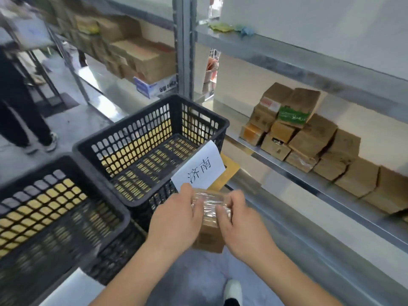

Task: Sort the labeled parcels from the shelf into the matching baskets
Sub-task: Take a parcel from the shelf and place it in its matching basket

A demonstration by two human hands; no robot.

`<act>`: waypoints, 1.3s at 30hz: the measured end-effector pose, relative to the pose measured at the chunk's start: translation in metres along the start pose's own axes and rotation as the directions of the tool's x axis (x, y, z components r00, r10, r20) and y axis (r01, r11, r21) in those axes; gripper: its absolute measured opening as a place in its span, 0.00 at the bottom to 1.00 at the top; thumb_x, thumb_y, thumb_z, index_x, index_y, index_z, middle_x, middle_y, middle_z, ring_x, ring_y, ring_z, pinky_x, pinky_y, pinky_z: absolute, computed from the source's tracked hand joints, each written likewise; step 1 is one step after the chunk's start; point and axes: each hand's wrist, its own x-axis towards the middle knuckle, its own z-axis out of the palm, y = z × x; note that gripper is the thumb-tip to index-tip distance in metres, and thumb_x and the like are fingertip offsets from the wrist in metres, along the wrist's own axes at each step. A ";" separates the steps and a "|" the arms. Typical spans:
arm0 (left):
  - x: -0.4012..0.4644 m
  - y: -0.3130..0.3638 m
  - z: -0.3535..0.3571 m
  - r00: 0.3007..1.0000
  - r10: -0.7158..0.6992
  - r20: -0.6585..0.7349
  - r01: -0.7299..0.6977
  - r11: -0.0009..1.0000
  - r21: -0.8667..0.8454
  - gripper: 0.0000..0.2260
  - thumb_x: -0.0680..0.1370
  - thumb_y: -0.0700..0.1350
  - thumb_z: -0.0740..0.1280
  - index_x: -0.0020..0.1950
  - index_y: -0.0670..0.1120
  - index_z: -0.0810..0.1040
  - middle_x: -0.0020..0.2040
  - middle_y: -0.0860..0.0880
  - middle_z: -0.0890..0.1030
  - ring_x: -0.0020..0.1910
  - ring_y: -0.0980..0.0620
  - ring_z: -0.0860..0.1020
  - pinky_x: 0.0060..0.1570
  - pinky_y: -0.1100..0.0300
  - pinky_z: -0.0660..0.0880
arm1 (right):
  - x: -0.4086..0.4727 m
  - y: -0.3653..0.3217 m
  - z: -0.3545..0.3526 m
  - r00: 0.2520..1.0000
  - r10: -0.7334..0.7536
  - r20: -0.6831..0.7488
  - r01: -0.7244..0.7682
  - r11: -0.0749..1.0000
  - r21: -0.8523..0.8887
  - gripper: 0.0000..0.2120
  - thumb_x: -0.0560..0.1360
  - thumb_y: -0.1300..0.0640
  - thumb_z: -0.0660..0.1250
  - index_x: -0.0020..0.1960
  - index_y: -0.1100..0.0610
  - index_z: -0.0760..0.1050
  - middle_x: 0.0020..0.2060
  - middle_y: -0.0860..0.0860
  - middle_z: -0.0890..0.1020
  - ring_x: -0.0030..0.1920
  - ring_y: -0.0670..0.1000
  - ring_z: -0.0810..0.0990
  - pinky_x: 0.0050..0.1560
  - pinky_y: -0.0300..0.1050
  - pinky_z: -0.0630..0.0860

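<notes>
Both hands hold one small cardboard parcel (208,226) low in front of the person, just outside the near corner of the far basket (154,138). The left hand (176,219) grips the parcel's left side with its fingers curled over the top edge, and the right hand (237,219) clasps the right side, fingertips pressed onto a shiny band of clear tape that wraps the box. The parcel is blurred, so any label on it cannot be read. The far basket is black, slotted and empty, and a white paper sign (199,167) with two Chinese characters hangs over its near-right rim, just above the hands. A second black basket (55,206) stands beside it to the left, also showing nothing inside. To the right, a metal shelf (309,173) carries a heap of brown parcels (309,138), some stacked and tilted, one with a green label and one with a red one. A flat brown box (229,173) lies between the far basket and the shelf edge. Further back on the left, another rack holds larger cartons (141,56), and another person's dark-trousered legs (22,120) stand at the left edge. A white shoe (233,289) shows below on the grey floor.
</notes>
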 end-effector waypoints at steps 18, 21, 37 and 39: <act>0.035 0.036 -0.021 0.982 -0.078 -0.170 0.100 0.987 0.125 0.09 0.81 0.57 0.56 0.58 0.57 0.61 0.50 0.52 0.80 0.39 0.50 0.78 0.34 0.54 0.76 | 0.060 0.000 -0.020 0.989 -0.142 -0.041 0.144 0.986 0.077 0.10 0.83 0.40 0.56 0.51 0.46 0.64 0.55 0.42 0.79 0.55 0.46 0.77 0.36 0.46 0.77; 0.052 0.048 -0.013 0.984 -0.114 -0.139 0.143 0.964 0.222 0.18 0.82 0.58 0.54 0.70 0.57 0.57 0.55 0.52 0.80 0.40 0.51 0.79 0.34 0.57 0.76 | 0.082 0.009 -0.025 0.994 -0.108 -0.021 0.110 0.991 0.080 0.09 0.82 0.40 0.57 0.51 0.45 0.65 0.55 0.45 0.76 0.55 0.48 0.77 0.36 0.47 0.80; 0.098 0.032 -0.008 0.880 -0.396 -0.264 0.467 0.826 0.316 0.30 0.80 0.68 0.40 0.81 0.62 0.47 0.80 0.44 0.60 0.79 0.39 0.55 0.79 0.43 0.52 | 0.196 0.010 -0.025 0.963 -0.240 0.122 0.208 0.951 0.228 0.14 0.82 0.45 0.62 0.67 0.38 0.68 0.59 0.45 0.75 0.58 0.47 0.77 0.49 0.47 0.82; 0.089 0.017 -0.016 0.849 -0.435 -0.302 0.517 0.803 0.296 0.30 0.79 0.69 0.40 0.80 0.64 0.43 0.82 0.45 0.55 0.81 0.41 0.49 0.79 0.44 0.47 | 0.203 -0.002 -0.017 0.952 -0.269 0.147 0.229 0.943 0.240 0.14 0.82 0.46 0.62 0.67 0.40 0.69 0.58 0.45 0.75 0.58 0.47 0.77 0.52 0.46 0.81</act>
